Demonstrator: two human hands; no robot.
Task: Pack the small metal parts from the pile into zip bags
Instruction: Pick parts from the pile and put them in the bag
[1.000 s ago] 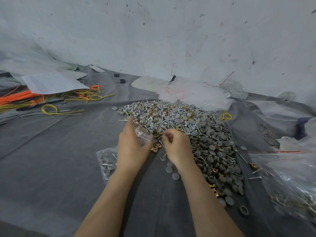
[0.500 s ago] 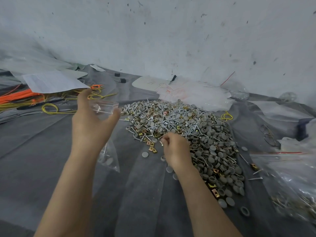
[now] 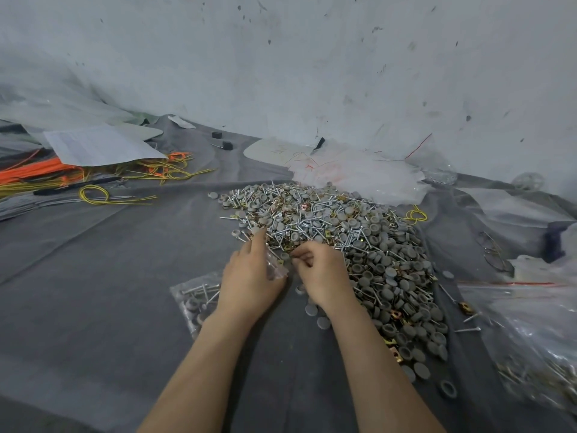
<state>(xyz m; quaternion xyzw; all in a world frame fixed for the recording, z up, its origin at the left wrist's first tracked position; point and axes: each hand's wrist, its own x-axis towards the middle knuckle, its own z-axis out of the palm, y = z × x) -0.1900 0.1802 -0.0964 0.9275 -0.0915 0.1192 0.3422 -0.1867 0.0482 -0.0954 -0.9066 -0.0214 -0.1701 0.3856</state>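
Although one filled zip bag point(image 3: 193, 300) is lying under the left hand point(image 3: 249, 279), the pile point(image 3: 359, 245) is being left largely unpacked on the worktop point(image 3: 93, 276). A clear bag point(image 3: 276, 270) is being gripped by that hand, and the right hand point(image 3: 324, 276) is being curled at the pile's edge, contents indiscernible.

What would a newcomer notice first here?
The big pile of screws and grey caps sprawls across the middle of the grey cloth. At its near edge the left hand holds a small clear bag, and the right hand has its fingers curled among the parts; a filled bag lies under the left wrist. At far left, orange and yellow wires stand out.
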